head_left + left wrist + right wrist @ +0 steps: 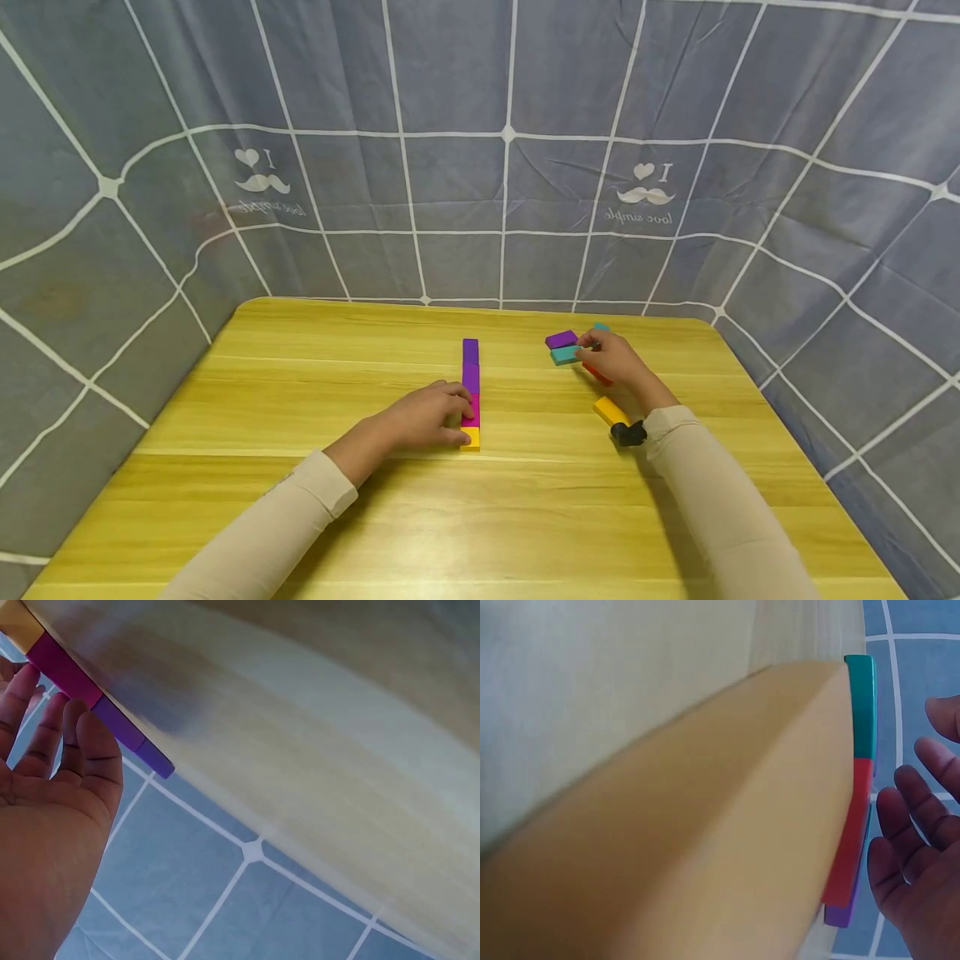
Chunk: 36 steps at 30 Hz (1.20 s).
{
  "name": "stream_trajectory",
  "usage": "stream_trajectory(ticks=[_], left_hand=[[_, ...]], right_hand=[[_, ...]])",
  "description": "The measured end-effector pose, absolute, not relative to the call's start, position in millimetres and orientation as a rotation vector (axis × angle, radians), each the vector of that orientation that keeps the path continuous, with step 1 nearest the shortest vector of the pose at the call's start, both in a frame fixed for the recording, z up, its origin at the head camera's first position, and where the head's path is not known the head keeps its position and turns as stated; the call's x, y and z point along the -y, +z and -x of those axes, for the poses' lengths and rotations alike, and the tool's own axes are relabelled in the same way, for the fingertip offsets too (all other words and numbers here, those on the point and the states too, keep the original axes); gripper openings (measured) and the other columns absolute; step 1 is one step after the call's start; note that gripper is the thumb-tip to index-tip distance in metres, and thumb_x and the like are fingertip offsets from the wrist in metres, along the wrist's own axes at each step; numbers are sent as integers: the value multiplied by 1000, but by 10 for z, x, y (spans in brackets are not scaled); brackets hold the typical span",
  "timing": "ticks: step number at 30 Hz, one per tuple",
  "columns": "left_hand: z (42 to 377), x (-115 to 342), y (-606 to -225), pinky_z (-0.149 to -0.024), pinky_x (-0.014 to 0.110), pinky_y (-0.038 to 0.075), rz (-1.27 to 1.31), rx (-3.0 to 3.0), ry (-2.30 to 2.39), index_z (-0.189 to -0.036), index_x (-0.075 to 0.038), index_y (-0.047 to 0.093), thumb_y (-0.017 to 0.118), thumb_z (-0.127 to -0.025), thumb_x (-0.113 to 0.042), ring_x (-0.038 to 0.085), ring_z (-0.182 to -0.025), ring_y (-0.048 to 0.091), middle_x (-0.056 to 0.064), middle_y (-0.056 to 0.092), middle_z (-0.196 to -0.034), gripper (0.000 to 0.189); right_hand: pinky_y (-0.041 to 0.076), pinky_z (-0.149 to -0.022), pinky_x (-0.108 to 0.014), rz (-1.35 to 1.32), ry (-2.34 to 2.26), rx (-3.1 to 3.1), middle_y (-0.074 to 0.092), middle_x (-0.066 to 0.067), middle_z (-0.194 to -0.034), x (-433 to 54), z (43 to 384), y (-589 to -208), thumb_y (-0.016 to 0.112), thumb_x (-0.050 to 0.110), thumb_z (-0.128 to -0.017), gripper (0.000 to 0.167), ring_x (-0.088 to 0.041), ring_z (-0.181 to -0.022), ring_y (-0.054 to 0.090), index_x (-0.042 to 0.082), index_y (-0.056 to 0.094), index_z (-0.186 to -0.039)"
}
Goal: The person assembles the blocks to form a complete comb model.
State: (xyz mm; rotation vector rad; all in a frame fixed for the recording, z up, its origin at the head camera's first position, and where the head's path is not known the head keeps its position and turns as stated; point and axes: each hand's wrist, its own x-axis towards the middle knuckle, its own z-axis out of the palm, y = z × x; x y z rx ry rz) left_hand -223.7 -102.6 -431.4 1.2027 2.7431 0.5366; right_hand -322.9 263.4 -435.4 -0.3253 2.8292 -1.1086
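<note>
Four blocks lie end to end on the bench [480, 533]: two purple blocks [470, 378], a magenta block [67, 673], a yellow block [472, 445]. The left hand [420, 417], its grip loosely bent, touches the row, clasping nothing. The right hand [617, 360], grip parted and empty, is just beside a teal block [564, 356].

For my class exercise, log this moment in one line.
left hand: at block row | right hand: empty, near teal block
</note>
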Motion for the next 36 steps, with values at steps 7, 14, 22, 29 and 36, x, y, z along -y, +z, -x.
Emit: stream_trajectory(ticks=[7, 14, 22, 29, 36], left_hand=[[2254, 1034, -4339, -99, 33, 46, -1202, -2733, 565, -107, -15, 72, 76, -88, -35, 16, -111, 53, -1, 58, -121, 28], [2277, 1043, -4365, -95, 32, 47, -1210, -2725, 576, -106, -16, 70, 75, -89, -37, 14, -106, 52, -3, 56, -119, 27], [2282, 1041, -4360, -93, 31, 47, -1206, -2723, 572, -105, -17, 69, 75, -89, -37, 13, -103, 51, -4, 55, -116, 27], [2279, 1062, -4367, -102, 34, 44, -1193, -2745, 539, -111, -18, 69, 72, -90, -43, 16, -117, 51, -2, 55, -127, 33], [2274, 1080, -4351, -107, 37, 41, -1199, -2739, 538, -117, -16, 69, 72, -91, -41, 21, -128, 48, 2, 53, -140, 36]], right_hand=[[50, -87, -42, 311, -1128, -2841, 61, -18, -116, -2636, 3190, -4373, 61, 24, -99, 29, -34, -106, 55, 2, 62, -117], [48, -93, -48, 237, -1139, -2871, 61, -20, -120, -2627, 3126, -4388, 59, 25, -100, 31, -35, -108, 54, 1, 60, -120], [48, -91, -47, 242, -1135, -2922, 63, -21, -117, -2564, 3136, -4416, 61, 21, -98, 29, -35, -105, 57, -1, 62, -117], [49, -95, -53, 269, -1076, -2925, 58, -28, -128, -2487, 3111, -4406, 63, 19, -98, 37, -45, -118, 56, -7, 58, -123], [49, -92, -52, 280, -944, -2958, 62, -28, -121, -2413, 3109, -4368, 67, 22, -94, 45, -42, -110, 58, -11, 59, -125]])
